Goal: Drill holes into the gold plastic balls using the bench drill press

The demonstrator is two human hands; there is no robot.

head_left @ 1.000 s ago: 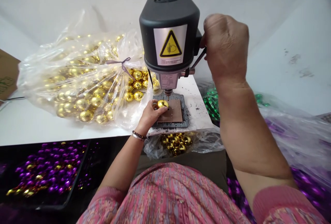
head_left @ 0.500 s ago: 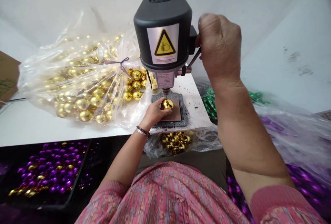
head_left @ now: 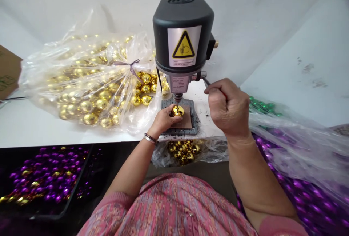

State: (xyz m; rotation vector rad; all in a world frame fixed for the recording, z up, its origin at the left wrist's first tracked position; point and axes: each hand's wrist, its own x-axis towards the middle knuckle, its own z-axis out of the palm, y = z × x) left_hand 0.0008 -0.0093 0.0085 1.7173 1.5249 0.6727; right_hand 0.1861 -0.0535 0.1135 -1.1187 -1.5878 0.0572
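My left hand grips a shiny gold ball between thumb and fingers, holding it on a brown board on the base plate. Directly above stands a black bench drill press with a hand-warning label. Its chuck is low, and the bit reaches the ball's top; how deep it goes I cannot tell. My right hand is closed around the drill press's feed lever, to the right of the machine. Dark shavings lie on the base and the white table.
A tied clear plastic bag of gold balls lies left on the white table. Below the front edge is an open bag of gold balls. A dark tray holds purple and gold balls. Green balls and bagged purple balls lie right.
My right hand has swung the lever downward from beside the motor housing. The chuck has come down, bringing the bit to the ball. My left hand keeps its grip; the view has shifted slightly.
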